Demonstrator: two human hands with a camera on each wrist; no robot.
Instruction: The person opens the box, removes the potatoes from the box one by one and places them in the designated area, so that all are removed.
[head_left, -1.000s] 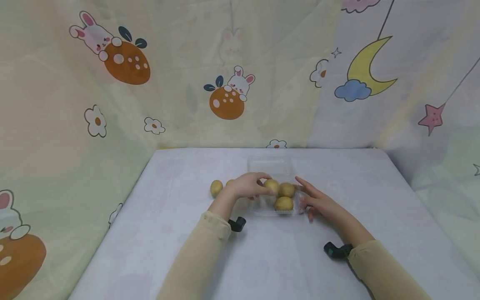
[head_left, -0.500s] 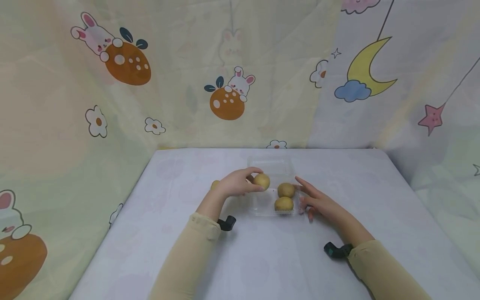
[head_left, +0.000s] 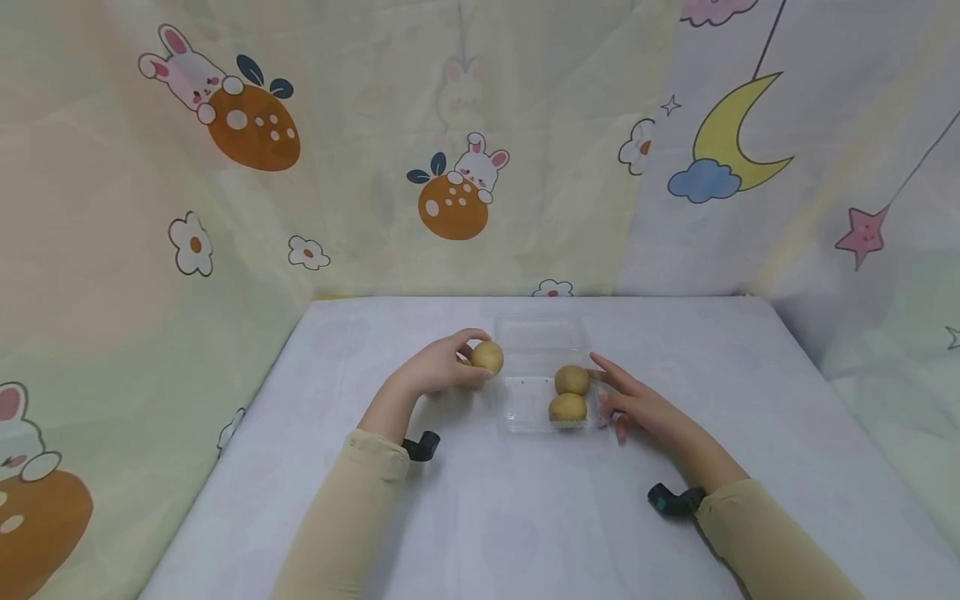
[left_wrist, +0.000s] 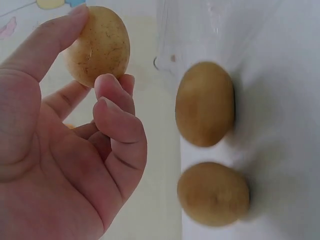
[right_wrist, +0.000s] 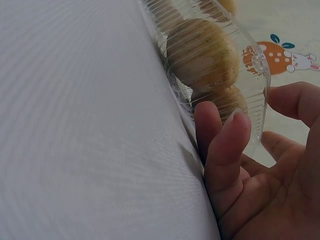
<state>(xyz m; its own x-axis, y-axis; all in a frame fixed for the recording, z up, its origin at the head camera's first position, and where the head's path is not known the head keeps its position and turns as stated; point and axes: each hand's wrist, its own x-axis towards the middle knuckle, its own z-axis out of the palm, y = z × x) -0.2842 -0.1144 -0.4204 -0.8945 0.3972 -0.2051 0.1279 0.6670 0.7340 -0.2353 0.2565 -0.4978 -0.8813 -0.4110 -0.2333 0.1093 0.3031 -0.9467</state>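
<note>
My left hand (head_left: 435, 367) pinches a potato (head_left: 487, 357) between thumb and fingers, raised just left of a clear plastic clamshell box (head_left: 523, 408). Two more potatoes, an upper one (left_wrist: 205, 105) and a lower one (left_wrist: 214, 194), lie on the table in the left wrist view; in the head view the left hand mostly covers them. Inside the box, along its right side, sit a back potato (head_left: 572, 380) and a front potato (head_left: 567, 407). My right hand (head_left: 637, 404) rests its loosely bent fingers against the box's right wall, a fingertip at the rim in the right wrist view.
The box's lid (head_left: 540, 332) lies folded back, away from the person. A white cloth covers the table (head_left: 480, 517). Behind it hangs a printed curtain (head_left: 555, 167) with rabbits and a moon. Each wrist carries a small black camera.
My left hand has lifted a potato out of the box's back left part and carried it left, past the box's edge. The right hand stays put at the box's right wall.
</note>
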